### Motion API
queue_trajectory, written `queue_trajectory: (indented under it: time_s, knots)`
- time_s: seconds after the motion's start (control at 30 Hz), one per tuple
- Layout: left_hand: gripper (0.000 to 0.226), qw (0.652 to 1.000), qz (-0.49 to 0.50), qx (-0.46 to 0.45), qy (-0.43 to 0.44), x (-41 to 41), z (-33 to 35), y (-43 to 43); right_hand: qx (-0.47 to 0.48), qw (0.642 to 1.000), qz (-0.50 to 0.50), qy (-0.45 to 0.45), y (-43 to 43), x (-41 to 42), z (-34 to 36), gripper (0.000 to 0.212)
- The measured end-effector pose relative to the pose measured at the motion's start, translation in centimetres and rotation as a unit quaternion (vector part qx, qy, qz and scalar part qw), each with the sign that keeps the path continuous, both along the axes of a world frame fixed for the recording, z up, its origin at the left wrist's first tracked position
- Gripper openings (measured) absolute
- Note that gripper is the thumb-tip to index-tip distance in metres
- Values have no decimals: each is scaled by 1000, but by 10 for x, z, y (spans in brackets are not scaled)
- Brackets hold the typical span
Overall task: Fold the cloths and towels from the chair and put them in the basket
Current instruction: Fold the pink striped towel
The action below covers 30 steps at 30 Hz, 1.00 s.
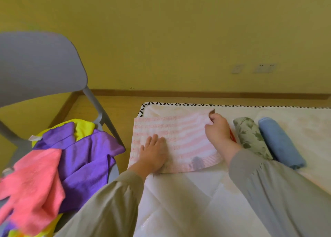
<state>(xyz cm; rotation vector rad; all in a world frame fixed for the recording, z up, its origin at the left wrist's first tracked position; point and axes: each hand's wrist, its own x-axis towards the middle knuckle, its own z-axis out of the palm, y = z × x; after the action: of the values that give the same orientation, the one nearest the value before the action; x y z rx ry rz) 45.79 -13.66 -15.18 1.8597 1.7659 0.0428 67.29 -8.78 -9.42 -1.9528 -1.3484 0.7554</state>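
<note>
My left hand [154, 152] presses the pink striped towel [175, 140] down, fingers straight. My right hand [217, 127] pinches its far corner. I should align the edges before creasing.

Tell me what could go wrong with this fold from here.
The right hand pinches only one corner of the pink striped towel, so the fold may land skewed. The towel lies at the mattress edge and could slide off. The floral roll beside that hand might get nudged open.
</note>
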Motion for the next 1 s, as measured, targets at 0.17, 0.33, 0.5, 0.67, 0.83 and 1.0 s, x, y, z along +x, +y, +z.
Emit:
queue_trajectory:
  time_s: [0.17, 0.33, 0.5, 0.67, 0.83, 1.0]
  knots:
    - [70, 993, 37, 22, -107, -3, 64, -6, 62, 990, 103, 68, -7, -30, 88, 47]
    - [66, 974, 88, 91, -186, -20, 152, -7, 74, 972, 196, 105, -22, -54, 165, 41]
    - [80, 920, 118, 122, -352, -37, 232, -22, 74, 950, 297, 61, -49, -67, 231, 36]
    - [59, 899, 101, 130, -406, -46, 286, -51, 81, 929, 360, 20, -85, -77, 278, 40]
    - [7, 865, 133, 135, -465, -51, 313, -83, 84, 917, 390, -25, -112, -80, 306, 40]
    - [16, 882, 156, 262, -358, -47, 327, -107, 107, 914, 364, -143, -130, -82, 311, 24]
